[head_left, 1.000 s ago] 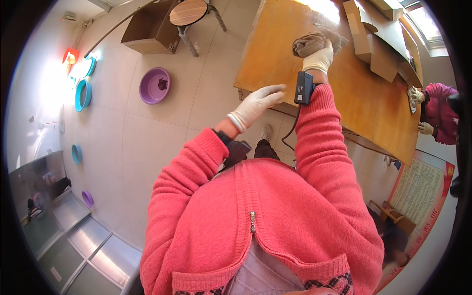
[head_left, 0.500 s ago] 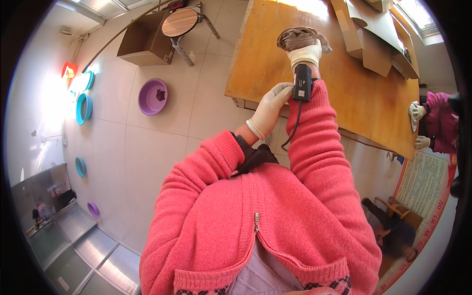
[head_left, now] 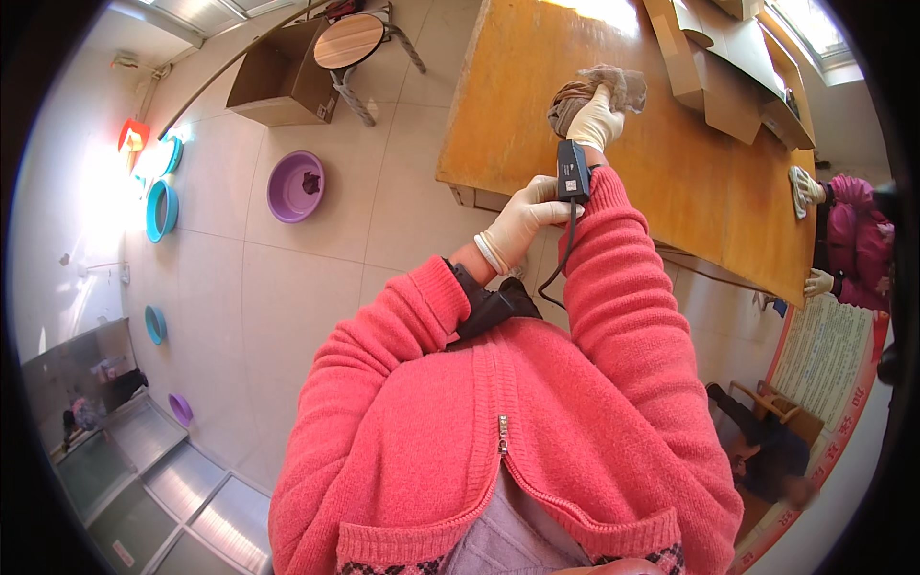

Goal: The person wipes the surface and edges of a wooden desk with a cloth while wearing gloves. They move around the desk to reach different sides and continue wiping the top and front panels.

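My right hand, in a pale glove, presses a crumpled brown cloth onto the wooden table near its left part. A small black device with a dangling cable is strapped at my right wrist. My left hand, also gloved, reaches across and touches my right sleeve just beside that device, fingers curled loosely. Both arms wear a red-pink knitted jacket.
Flat cardboard boxes lie at the table's far side. Another person in a magenta coat wipes the table's right end. On the tiled floor stand a purple basin, a round stool, an open cardboard box and teal rings.
My right hand and the cloth have slid farther across the table, away from me. My left hand stays by the right wrist; the view has tilted closer to the table.
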Available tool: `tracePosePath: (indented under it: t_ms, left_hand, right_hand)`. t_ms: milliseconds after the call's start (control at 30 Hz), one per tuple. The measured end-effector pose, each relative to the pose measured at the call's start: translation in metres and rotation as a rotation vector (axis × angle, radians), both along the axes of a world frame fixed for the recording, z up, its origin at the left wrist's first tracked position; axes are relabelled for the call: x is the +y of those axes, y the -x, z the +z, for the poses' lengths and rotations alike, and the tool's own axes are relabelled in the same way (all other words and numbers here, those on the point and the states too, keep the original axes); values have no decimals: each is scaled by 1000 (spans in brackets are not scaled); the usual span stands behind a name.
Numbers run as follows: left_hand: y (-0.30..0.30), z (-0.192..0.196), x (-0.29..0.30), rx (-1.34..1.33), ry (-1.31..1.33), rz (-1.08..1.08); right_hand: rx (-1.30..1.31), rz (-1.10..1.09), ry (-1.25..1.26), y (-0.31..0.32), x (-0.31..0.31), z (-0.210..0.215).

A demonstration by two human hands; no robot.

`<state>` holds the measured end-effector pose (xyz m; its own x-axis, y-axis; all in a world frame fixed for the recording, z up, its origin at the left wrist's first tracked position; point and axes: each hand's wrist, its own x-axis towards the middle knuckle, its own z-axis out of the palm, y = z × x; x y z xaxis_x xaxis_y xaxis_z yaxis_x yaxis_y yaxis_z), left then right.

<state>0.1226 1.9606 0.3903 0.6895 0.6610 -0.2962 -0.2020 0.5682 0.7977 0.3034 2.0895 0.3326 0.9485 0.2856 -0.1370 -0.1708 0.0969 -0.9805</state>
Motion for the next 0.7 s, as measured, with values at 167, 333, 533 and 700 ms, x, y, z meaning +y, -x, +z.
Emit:
tracePosePath:
  t_ms: [167,333,533,700]
  left_hand:
    - [-3,6,-9,-224,22,-34]
    - [4,19,-23,-212,34,-242]
    - [1,29,-17,77,-436,-355]
    - [-7,42,-23,24,-317,-278]
  right_hand:
    - [-386,112,428,-4,-11,-4]
    - [-608,89,410,-7,-17,10]
    - [-55,49,116,-4,-25,24]
    - [-436,64,207,0,-27,18]
